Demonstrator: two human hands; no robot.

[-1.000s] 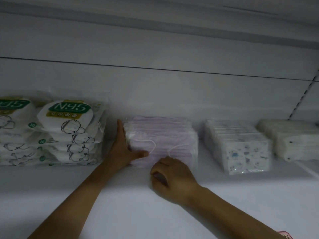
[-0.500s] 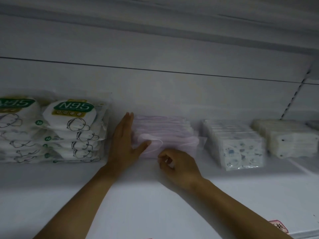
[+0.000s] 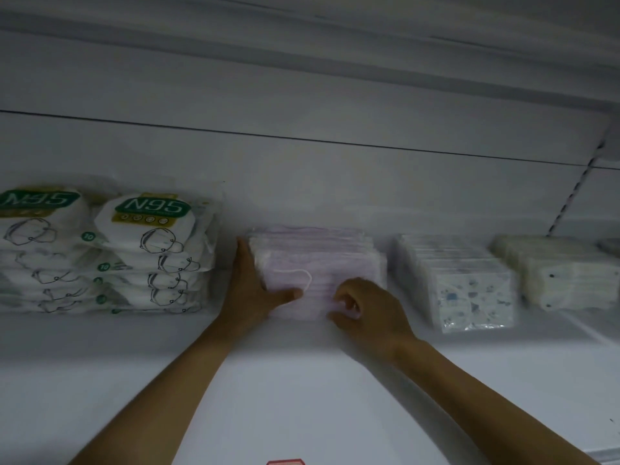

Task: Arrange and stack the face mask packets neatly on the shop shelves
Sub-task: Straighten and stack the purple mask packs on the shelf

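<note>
A stack of pale pink face mask packets sits in the middle of the white shelf. My left hand lies flat against the stack's left side, fingers straight, thumb across the front. My right hand is at the stack's front lower right, fingers curled against the lowest packets; whether it pinches one is unclear.
Two stacks of N95 mask packets stand to the left. Right of the pink stack are a stack of patterned mask packets and a cream-coloured stack. The shelf's back wall is close behind. A red label marks the front edge.
The left hand's thumb has shifted lower across the stack's front. The right hand has stayed at the front lower right corner, and the stack looks squarer.
</note>
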